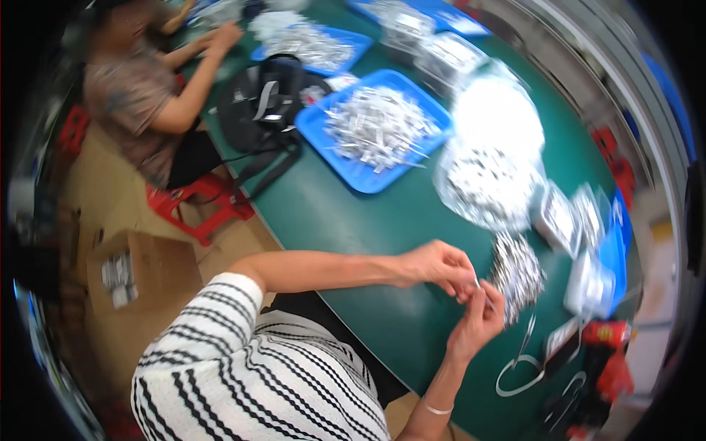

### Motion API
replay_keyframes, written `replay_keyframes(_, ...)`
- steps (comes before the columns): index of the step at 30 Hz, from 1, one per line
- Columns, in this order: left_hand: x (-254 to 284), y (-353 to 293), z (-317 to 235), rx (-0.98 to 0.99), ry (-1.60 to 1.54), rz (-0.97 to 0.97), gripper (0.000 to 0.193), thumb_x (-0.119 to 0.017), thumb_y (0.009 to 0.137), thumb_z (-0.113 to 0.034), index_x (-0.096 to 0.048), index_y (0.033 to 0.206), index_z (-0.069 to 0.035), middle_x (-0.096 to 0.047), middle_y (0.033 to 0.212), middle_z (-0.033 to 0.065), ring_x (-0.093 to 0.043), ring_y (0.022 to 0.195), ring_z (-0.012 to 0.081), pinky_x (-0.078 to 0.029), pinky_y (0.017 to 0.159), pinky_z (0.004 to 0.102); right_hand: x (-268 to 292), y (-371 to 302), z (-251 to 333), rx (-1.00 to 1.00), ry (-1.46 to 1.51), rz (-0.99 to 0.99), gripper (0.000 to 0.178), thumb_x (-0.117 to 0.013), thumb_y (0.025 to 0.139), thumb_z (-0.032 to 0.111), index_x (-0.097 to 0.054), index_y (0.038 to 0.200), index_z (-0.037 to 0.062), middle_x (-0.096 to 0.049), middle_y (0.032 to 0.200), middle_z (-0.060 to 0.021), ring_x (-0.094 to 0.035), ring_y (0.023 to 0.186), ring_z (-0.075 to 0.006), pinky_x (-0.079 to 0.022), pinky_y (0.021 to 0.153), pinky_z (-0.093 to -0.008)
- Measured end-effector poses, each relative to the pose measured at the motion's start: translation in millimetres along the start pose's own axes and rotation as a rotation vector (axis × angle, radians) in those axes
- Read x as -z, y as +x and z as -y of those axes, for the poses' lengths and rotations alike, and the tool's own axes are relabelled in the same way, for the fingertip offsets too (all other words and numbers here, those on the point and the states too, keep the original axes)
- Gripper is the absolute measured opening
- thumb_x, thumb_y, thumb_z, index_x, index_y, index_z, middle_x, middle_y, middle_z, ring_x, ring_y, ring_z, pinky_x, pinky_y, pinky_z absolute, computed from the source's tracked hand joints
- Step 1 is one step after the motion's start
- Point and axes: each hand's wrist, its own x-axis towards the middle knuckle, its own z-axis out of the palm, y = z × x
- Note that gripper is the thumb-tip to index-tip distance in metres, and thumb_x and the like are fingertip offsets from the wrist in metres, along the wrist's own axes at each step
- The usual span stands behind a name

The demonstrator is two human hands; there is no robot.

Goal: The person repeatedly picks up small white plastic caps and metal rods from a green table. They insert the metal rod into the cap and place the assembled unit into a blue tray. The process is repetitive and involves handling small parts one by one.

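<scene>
One small pale piece (476, 282) was pinched between the fingertips of the left hand (439, 266) and the right hand (476, 319) above a green table (316, 220), both grips apparently closed on it. Its visible end stood up from the right fingertips, and its long axis seemed to slant down into them, though blur and fingers hid most of its length. A loose heap of slender silvery pieces (522, 275) lay just to the right of the grip, nearer the right hand than the left. What showed of the held piece looked whitish and slim; its other end could not be made out. Farther off, a blue tray (368, 184) bore a mound of white strips (379, 125).
</scene>
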Motion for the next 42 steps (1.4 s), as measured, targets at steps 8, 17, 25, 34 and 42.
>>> replay_keyframes(8,10.2,2.5,9.6,-0.086,0.119,0.036,0.025,-0.069,0.084,-0.025,-0.065,0.088,0.000,-0.067,0.080,0.0059,-0.064,0.071,0.0122,-0.053,0.065,0.0244,2.6,-5.6,-0.1,0.057,-0.219,0.077,0.014,-0.055,0.093,0.005,-0.059,0.103,-0.0041,-0.065,0.084,-0.0101,-0.058,0.070,-0.0120,-0.047,0.066,-0.0224)
replay_keyframes(17,17.7,2.9,2.7,-0.052,0.196,0.078,0.021,-0.067,0.086,-0.021,-0.067,0.088,0.000,-0.065,0.078,0.0043,-0.061,0.071,0.0095,-0.052,0.062,0.0222,0.3,-8.5,4.2,0.069,-0.257,0.118,0.016,-0.055,0.093,0.003,-0.059,0.106,-0.0051,-0.066,0.088,-0.0109,-0.061,0.076,-0.0138,-0.050,0.069,-0.0250)
replay_keyframes(25,8.9,1.2,5.3,-0.098,0.221,0.057,0.020,-0.063,0.087,-0.020,-0.066,0.086,0.000,-0.065,0.076,0.0032,-0.061,0.068,0.0091,-0.052,0.062,0.0220,0.8,-12.3,5.4,0.101,-0.294,0.089,0.014,-0.055,0.091,0.000,-0.060,0.102,-0.0064,-0.066,0.087,-0.0132,-0.063,0.074,-0.0149,-0.052,0.068,-0.0239)
replay_keyframes(34,15.9,3.5,3.1,-0.098,0.222,-0.013,0.022,-0.064,0.087,-0.023,-0.065,0.084,-0.001,-0.063,0.080,0.0038,-0.062,0.069,0.0109,-0.053,0.063,0.0234,8.9,-14.4,11.5,0.271,-0.294,-0.070,0.009,-0.055,0.093,0.004,-0.059,0.097,-0.0031,-0.062,0.077,-0.0092,-0.057,0.067,-0.0122,-0.048,0.062,-0.0231)
replay_keyframes(42,3.2,3.0,7.9,0.020,0.044,0.102,0.029,-0.068,0.085,-0.029,-0.065,0.090,-0.001,-0.066,0.087,0.0078,-0.065,0.075,0.0147,-0.054,0.065,0.0252,2.5,-17.3,9.6,0.236,-0.332,0.025,0.009,-0.056,0.091,0.000,-0.058,0.099,-0.0044,-0.062,0.081,-0.0115,-0.059,0.070,-0.0145,-0.049,0.062,-0.0244)
